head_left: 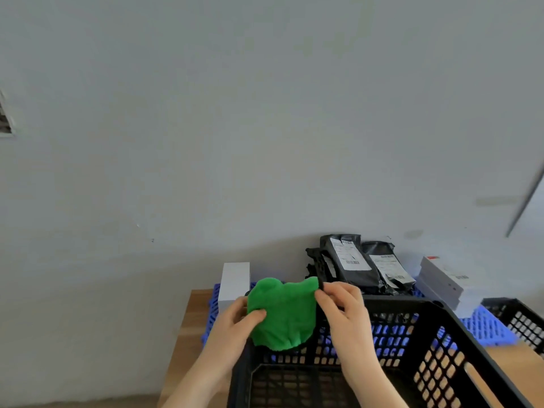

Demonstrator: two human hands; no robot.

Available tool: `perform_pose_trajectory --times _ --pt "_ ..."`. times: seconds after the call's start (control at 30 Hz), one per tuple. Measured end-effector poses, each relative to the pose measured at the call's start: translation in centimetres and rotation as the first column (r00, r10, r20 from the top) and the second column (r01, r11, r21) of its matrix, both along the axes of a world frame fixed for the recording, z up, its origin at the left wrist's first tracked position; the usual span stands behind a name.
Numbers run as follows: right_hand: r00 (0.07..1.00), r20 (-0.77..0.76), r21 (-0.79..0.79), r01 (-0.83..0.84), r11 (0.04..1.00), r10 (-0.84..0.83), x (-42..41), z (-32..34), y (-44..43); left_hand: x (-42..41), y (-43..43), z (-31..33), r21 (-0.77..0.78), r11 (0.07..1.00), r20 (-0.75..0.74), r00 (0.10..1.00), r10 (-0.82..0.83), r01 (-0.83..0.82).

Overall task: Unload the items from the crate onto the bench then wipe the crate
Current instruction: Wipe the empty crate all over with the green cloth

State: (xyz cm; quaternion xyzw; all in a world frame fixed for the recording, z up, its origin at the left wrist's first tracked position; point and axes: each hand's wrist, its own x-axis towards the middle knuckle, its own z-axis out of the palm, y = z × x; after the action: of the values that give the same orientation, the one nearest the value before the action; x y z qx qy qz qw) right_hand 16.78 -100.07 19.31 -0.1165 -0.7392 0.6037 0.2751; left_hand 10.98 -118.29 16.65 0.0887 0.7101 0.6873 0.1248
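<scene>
Black crate [441, 357] sat front-centre, looked empty as far as shown, so unloading's done and it was the wipe step, I'd say. Green cloth [284, 313] hung over its far-left rim. Left hand [235, 319] gripped one edge, right hand [341, 307] pinched the other corner. Next prob needs cloth pressed onto walls & floor. Behind: black bags [350, 260], white box [235, 281] on blue pallet [485, 325]. Crate's near end cut off at btm; labels unreadable.

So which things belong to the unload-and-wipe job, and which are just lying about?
Job: black crate, green cloth in left hand and right hand, black packages, stacked white boxes, upright white box, bench.
Lying about: second crate at right, blue pallet.
</scene>
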Motion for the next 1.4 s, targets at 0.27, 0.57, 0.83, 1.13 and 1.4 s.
perform_pose_trajectory --times 0.27,0.57,0.83,1.13,1.4 --pt "0.986 -0.083 -0.129 -0.156 0.979 0.146 -1.4 2.9 -0.3 -2.5 -2.0 0.7 -0.012 1.0 -0.002 1.0 0.016 -0.016" --pt "0.944 -0.135 -0.257 -0.326 0.91 0.3 -2.4 6.6 -1.0 -2.2 -1.1 -1.0 0.128 0.985 0.489 0.856 -0.165 0.117" --pt "0.896 -0.221 -0.266 -0.434 0.861 0.384 -2.2 8.6 -0.2 -1.0 3.0 -2.1 0.519 0.85 0.589 0.684 -0.43 0.088" --pt "0.925 -0.221 -0.361 -0.371 0.855 0.308 -1.6 7.8 3.0 -1.7 0.4 -0.4 0.581 0.812 0.376 0.901 -0.217 -0.047" --pt "0.977 -0.062 -0.195 -0.214 0.957 0.205 -1.4 5.8 6.3 -4.7 -4.5 1.9 0.5 0.863 0.256 0.964 -0.071 -0.069"
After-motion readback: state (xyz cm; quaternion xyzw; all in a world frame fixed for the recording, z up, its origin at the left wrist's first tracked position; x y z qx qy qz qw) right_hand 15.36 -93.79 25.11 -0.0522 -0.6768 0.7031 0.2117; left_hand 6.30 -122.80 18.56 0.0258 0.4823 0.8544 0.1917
